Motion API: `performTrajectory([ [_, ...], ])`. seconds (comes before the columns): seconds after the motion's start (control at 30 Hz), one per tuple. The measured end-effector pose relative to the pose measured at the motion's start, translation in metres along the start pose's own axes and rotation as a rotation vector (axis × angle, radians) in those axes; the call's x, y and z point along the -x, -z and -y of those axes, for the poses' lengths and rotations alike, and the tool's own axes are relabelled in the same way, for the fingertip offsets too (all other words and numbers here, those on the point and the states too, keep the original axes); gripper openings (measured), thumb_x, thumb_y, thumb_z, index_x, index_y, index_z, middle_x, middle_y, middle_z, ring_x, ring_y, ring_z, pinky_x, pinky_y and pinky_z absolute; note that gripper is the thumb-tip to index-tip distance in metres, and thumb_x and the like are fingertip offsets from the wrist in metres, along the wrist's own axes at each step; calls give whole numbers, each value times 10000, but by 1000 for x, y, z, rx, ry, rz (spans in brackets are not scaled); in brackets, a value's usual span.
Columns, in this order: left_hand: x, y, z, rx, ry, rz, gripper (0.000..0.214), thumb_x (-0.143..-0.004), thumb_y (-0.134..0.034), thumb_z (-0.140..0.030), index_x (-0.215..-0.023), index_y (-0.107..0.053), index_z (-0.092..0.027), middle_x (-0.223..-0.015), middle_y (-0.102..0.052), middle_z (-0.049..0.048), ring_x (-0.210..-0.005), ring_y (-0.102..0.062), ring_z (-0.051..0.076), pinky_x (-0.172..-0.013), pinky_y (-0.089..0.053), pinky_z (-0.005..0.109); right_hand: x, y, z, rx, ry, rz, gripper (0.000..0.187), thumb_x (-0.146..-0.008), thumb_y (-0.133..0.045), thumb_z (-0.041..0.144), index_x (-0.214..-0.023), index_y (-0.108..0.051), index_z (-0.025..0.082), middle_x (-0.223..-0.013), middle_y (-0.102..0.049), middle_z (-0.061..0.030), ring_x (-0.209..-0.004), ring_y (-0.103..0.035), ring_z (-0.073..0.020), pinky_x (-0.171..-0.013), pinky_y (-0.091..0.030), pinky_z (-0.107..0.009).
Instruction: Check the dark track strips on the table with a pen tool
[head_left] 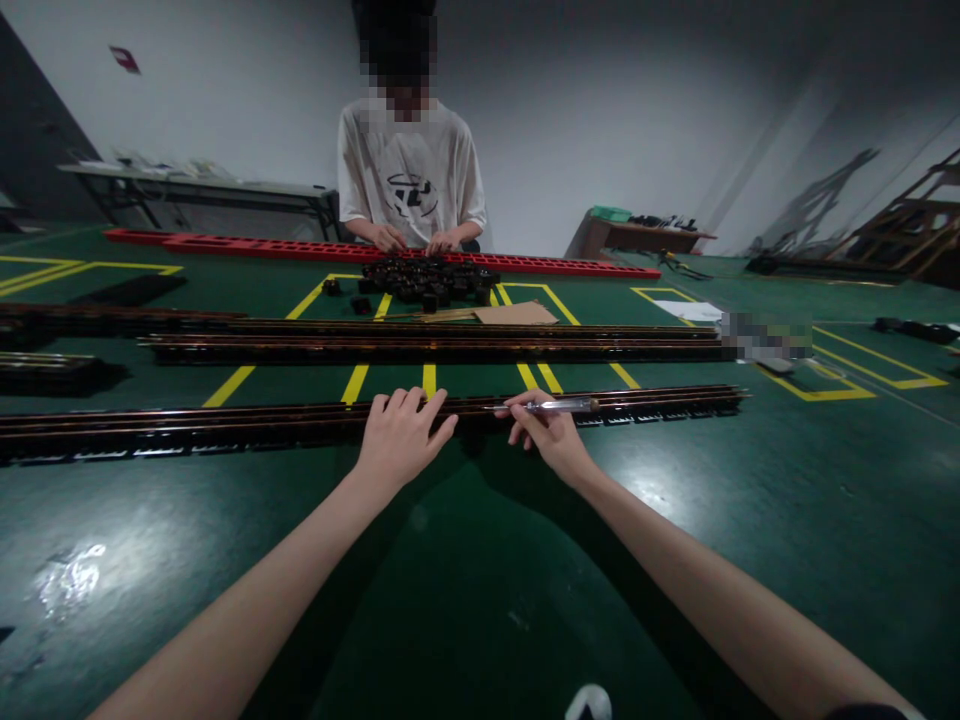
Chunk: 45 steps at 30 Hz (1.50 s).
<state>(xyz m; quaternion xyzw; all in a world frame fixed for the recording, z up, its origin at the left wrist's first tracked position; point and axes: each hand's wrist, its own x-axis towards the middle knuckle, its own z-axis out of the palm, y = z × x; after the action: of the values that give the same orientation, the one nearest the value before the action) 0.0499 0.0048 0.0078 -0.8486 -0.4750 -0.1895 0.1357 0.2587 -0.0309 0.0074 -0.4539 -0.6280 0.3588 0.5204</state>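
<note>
A long dark rail [225, 425] with copper-coloured strips lies across the green floor in front of me. My left hand [403, 435] rests on it near the middle, fingers spread and flat on its top. Just to the right, my right hand [547, 432] is closed round a small clear-handled screwdriver [559, 405], which lies level along the rail with its tip pointing left.
Two more long dark rails [435, 345] lie parallel farther off. Beyond them are a pile of small black parts [427, 280], a piece of cardboard [516, 313] and a red perforated rail [375, 252], where a person in a white T-shirt [409, 180] works with both hands.
</note>
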Motion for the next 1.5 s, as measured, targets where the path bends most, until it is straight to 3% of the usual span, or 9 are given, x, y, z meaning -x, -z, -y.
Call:
performTrajectory([
  [0.13, 0, 1, 0, -20, 22, -6, 532, -903, -306, -487, -1193, -570, -127, -1057, -638, 165, -962, -576, 297, -852, -381, 471, -1, -2, 0, -1, -5, 38, 158, -842, -538, 360, -875, -540, 206, -904, -681, -29, -536, -582, -80, -417, -394, -190],
  [0.27, 0, -2, 1, 18, -73, -23, 466, -907, -346, -427, -1205, -559, -138, -1101, -638, 146, -1029, -565, 270, -957, -326, 470, -2, -4, 0, -10, -16, 15, 160, -837, -542, 357, -874, -543, 201, -884, -685, -28, -522, -580, -79, -408, -383, -187],
  [0.47, 0, -3, 1, 2, -104, -18, 454, -907, -354, -416, -1222, -552, -156, -1080, -636, 141, -984, -579, 264, -896, -381, 435, -1, -5, 3, -68, -36, -39, 188, -811, -569, 375, -851, -549, 192, -817, -689, -23, -501, -579, -82, -409, -385, -188],
  [0.73, -1, -4, 2, 1, -108, -4, 444, -908, -343, -429, -1216, -551, -187, -1078, -627, 141, -969, -577, 272, -872, -382, 450, -3, -3, -1, -161, -87, -207, 182, -772, -584, 365, -782, -550, 187, -690, -675, -4, -413, -546, -75, -376, -365, -193],
  [1.07, 0, -1, -1, 12, -68, 4, 463, -906, -333, -441, -1190, -561, -154, -1075, -634, 146, -969, -585, 280, -874, -389, 455, 0, 0, 0, -92, -45, -42, 204, -828, -553, 395, -865, -537, 195, -819, -682, -20, -523, -594, -80, -418, -405, -182],
  [1.23, 0, -1, -1, 2, -82, -61, 410, -888, -377, -394, -1128, -591, -139, -1109, -633, 156, -1001, -582, 284, -964, -322, 493, -1, -3, 0, -69, -49, 37, 196, -822, -560, 391, -879, -531, 206, -886, -687, -27, -539, -607, -86, -410, -394, -186],
  [1.33, 0, -2, 0, 25, -117, -57, 376, -883, -385, -350, -1127, -586, -147, -1126, -633, 142, -1026, -579, 269, -981, -318, 477, -1, -4, 1, -60, -54, 52, 190, -827, -555, 383, -884, -532, 203, -898, -687, -30, -547, -609, -86, -414, -397, -185],
  [1.5, 0, -2, -1, 37, -64, -43, 363, -873, -395, -357, -1095, -599, -154, -1067, -651, 136, -984, -589, 276, -954, -339, 488, -1, -4, 1, -54, -38, 15, 187, -826, -557, 381, -875, -543, 201, -853, -688, -22, -525, -597, -81, -411, -397, -182],
])
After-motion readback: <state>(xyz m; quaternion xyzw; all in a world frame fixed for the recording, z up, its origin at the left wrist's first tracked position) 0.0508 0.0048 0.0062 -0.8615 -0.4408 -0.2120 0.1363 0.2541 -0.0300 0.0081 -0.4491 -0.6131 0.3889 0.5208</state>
